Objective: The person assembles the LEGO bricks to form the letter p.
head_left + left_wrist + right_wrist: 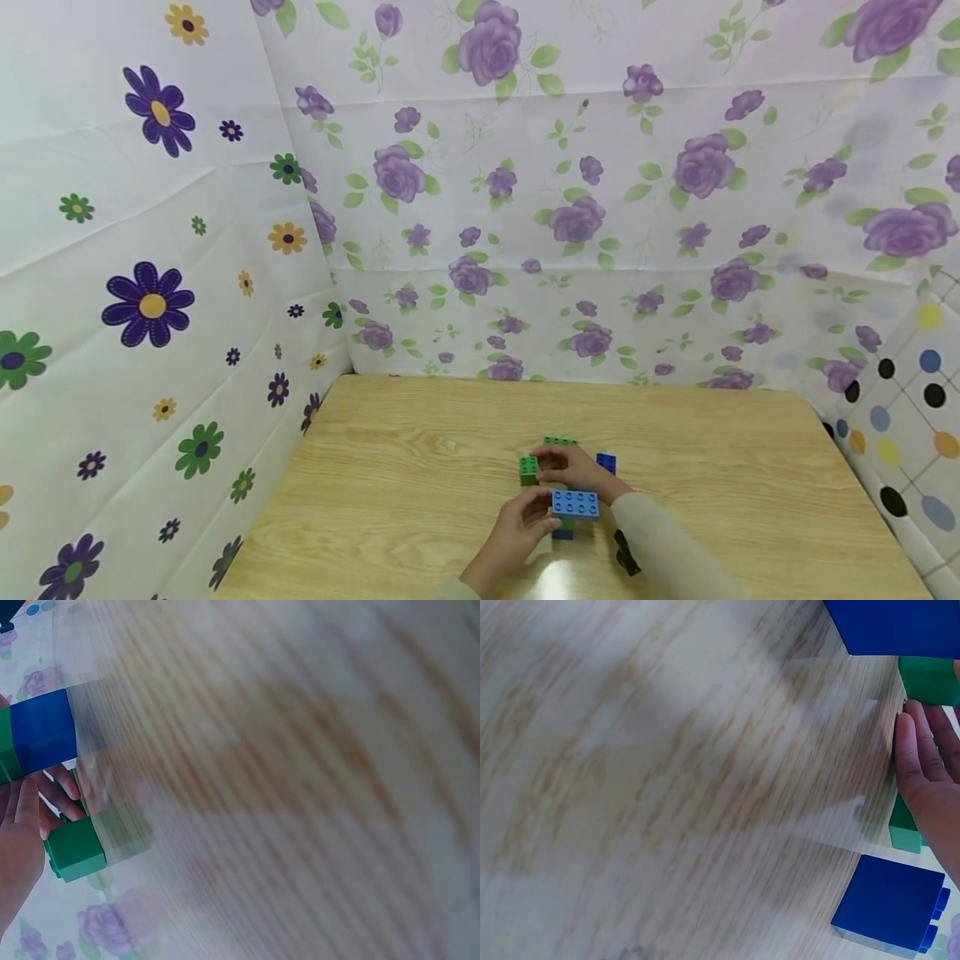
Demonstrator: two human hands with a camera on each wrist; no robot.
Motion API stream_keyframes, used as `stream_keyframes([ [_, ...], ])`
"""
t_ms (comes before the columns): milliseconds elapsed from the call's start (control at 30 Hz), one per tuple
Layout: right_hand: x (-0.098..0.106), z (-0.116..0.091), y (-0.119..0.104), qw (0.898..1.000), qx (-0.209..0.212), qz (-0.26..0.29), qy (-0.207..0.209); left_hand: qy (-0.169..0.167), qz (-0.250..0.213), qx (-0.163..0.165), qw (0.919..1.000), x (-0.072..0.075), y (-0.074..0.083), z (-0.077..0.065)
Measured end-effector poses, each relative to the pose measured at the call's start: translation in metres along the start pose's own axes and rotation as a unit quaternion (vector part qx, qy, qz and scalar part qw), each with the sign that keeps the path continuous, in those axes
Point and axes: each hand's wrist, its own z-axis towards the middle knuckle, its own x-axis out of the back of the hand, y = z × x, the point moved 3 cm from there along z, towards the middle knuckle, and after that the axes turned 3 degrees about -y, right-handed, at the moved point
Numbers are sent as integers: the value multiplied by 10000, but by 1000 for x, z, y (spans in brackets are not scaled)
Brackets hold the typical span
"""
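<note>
A stack of toy bricks stands near the front of the table, with a light blue brick [575,504] on top and green and dark blue [43,731] below. My left hand [517,527] grips the stack from its left side, with thumb and fingers at its edge. Just behind it, my right hand [572,467] reaches leftward, its fingers [928,746] fairly straight. Its fingertips are right at a small green brick [528,470], also seen in the left wrist view. Another green brick [560,441] lies behind the right hand, partly hidden by it.
A dark blue brick [607,462] sits to the right of my right hand. A black object [626,554] shows below the right sleeve [667,542]. Flower-patterned sheets [585,275] hang behind and left of the wooden table [390,500]; a dotted one [911,425] hangs at the right.
</note>
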Motion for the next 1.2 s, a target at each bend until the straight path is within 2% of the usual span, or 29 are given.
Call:
stream_keyframes([
  [167,0,0,-2,9998,-171,29,140,-36,14,-17,10000,1,-1,0],
  [500,6,-8,-13,9995,-137,180,199,-30,-5,-118,9999,0,-5,2],
  [833,17,-17,-17,9991,-172,-172,334,23,1,-69,10000,0,-7,4],
  [1200,23,-29,-20,9991,-23,263,328,80,18,-94,9999,-1,-6,4],
])
